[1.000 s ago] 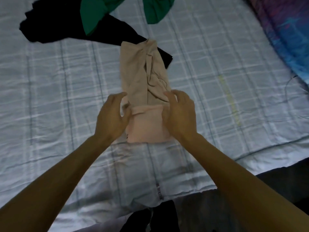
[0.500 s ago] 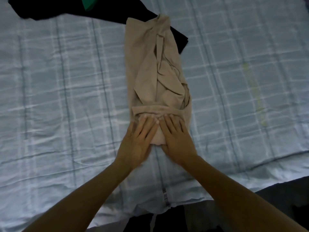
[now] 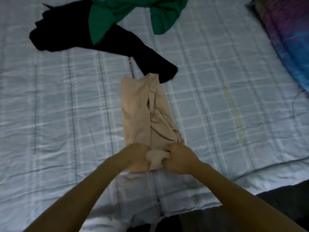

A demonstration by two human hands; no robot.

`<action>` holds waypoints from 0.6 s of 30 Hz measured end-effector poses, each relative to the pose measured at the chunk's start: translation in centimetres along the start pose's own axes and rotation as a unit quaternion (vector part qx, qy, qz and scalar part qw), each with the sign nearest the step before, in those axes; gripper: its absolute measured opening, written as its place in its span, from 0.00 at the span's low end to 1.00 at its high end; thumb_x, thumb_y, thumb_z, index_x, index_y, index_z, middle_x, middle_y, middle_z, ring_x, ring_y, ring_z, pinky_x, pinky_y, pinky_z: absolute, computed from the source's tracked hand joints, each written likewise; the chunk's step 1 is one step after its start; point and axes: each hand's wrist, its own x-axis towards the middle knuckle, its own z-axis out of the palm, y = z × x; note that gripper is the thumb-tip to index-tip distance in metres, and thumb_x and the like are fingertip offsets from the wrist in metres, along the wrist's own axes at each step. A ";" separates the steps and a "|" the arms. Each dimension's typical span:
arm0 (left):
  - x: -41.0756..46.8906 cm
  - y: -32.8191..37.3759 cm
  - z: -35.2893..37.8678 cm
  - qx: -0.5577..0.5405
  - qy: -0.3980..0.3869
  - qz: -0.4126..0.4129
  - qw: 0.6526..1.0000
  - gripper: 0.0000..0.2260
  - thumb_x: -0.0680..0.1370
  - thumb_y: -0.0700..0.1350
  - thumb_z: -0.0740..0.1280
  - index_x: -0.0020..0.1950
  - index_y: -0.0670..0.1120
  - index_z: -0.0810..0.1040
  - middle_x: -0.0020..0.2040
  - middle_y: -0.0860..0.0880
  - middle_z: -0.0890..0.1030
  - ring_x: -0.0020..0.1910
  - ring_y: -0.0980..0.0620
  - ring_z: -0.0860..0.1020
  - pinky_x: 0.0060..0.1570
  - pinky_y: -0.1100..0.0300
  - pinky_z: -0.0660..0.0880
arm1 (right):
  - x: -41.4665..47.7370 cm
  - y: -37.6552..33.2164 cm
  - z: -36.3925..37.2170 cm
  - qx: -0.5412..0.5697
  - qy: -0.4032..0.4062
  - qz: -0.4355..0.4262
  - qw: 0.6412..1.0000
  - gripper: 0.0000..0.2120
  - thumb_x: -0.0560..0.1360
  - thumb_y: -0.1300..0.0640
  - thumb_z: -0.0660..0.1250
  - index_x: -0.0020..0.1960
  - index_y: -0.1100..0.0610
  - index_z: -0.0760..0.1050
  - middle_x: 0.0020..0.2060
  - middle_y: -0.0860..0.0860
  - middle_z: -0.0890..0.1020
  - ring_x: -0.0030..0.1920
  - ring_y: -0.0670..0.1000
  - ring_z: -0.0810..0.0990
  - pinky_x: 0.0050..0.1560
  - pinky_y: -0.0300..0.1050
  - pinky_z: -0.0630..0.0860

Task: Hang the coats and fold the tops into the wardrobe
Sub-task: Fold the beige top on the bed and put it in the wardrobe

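A beige top (image 3: 142,111) lies as a long narrow strip on the bed, folded lengthwise, its far end touching a black garment (image 3: 127,46). The near end is bunched into a small roll. My left hand (image 3: 135,156) grips the left side of that roll and my right hand (image 3: 178,158) grips the right side, fingers curled into the fabric. A green top (image 3: 117,15) lies crumpled over the black garment at the far edge of the view.
The bed is covered by a pale blue checked sheet (image 3: 58,114). A blue and purple patterned pillow or blanket (image 3: 287,41) lies at the right. The bed's near edge (image 3: 192,210) and dark floor are below my arms.
My hands went from lying flat on the near folded end to gripping it bunched between them. The view tilted up, so the green top shows again.
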 end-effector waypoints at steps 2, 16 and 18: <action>0.1 -0.3 -2.8 -0.073 0.071 0.002 0.995 0.17 0.72 0.49 0.69 0.60 0.48 0.76 0.53 0.51 0.79 0.50 0.54 0.76 0.45 0.62 0.70 | 0.7 -1.1 -2.5 -0.018 0.117 0.017 0.993 0.13 0.71 0.48 0.64 0.49 0.56 0.77 0.43 0.53 0.79 0.42 0.54 0.77 0.39 0.44 0.70; 4.5 -4.4 2.6 0.185 0.333 0.007 0.924 0.33 0.68 0.38 0.68 0.73 0.43 0.65 0.70 0.34 0.65 0.71 0.36 0.62 0.62 0.41 0.67 | 8.3 1.7 4.1 -0.202 0.247 -0.115 0.941 0.31 0.67 0.60 0.65 0.71 0.57 0.67 0.69 0.57 0.70 0.70 0.58 0.65 0.69 0.54 0.58; 5.5 -4.4 2.0 0.168 0.359 0.029 0.918 0.29 0.70 0.35 0.66 0.72 0.42 0.66 0.69 0.34 0.67 0.70 0.36 0.65 0.56 0.45 0.71 | 9.1 1.7 3.5 -0.183 0.304 -0.129 0.926 0.24 0.70 0.61 0.62 0.66 0.56 0.72 0.63 0.56 0.76 0.64 0.57 0.73 0.61 0.53 0.64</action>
